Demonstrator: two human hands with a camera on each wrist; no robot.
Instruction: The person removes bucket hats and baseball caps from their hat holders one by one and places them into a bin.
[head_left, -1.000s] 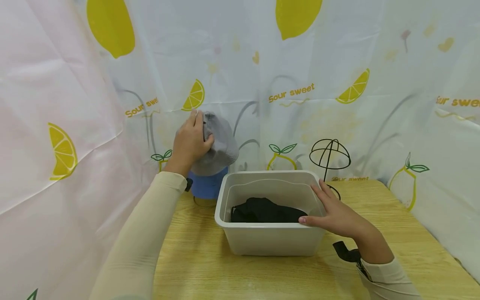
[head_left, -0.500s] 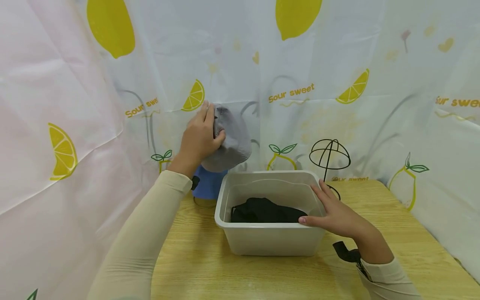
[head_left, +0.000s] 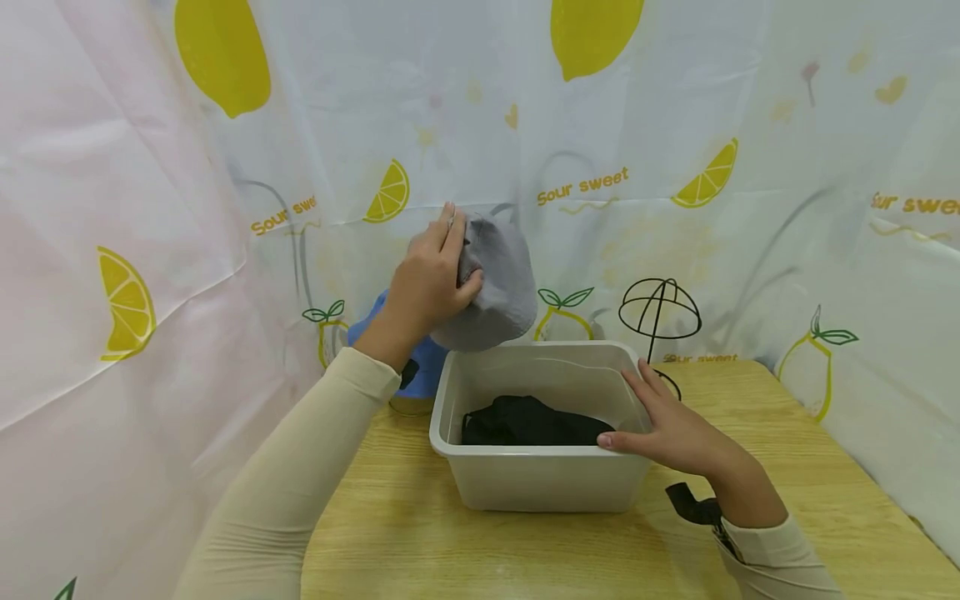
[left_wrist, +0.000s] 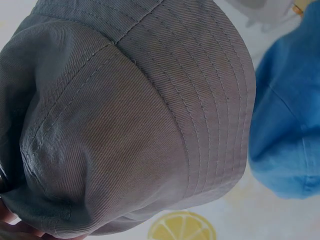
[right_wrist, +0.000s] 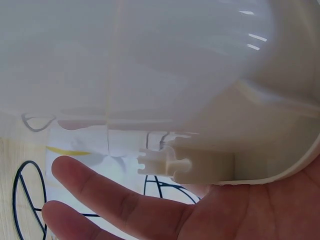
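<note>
My left hand (head_left: 431, 279) pinches a grey bucket hat (head_left: 504, 287) by its crown, thumb in front and fingers behind. The hat hangs tilted above the back left rim of a light plastic bin (head_left: 547, 483). Its stitched brim (left_wrist: 200, 90) shows large in the left wrist view. My right hand (head_left: 678, 429) lies at the bin's right front corner, thumb on the rim and fingers spread along the outer side. The right wrist view shows those fingers (right_wrist: 130, 205) straight beside the bin wall. Inside the bin lies a crumpled black cloth item (head_left: 528, 421).
Behind my left wrist, a blue hat (head_left: 423, 367) sits on a stand at the table's back left. A black wire hat stand (head_left: 660, 308) rises behind the bin on the right. A lemon-print curtain (head_left: 480, 100) closes off the wooden table (head_left: 420, 533) at the back and sides.
My left hand has carried the grey hat to the right, away from over the blue hat and toward the bin. The right hand and the bin have stayed still.
</note>
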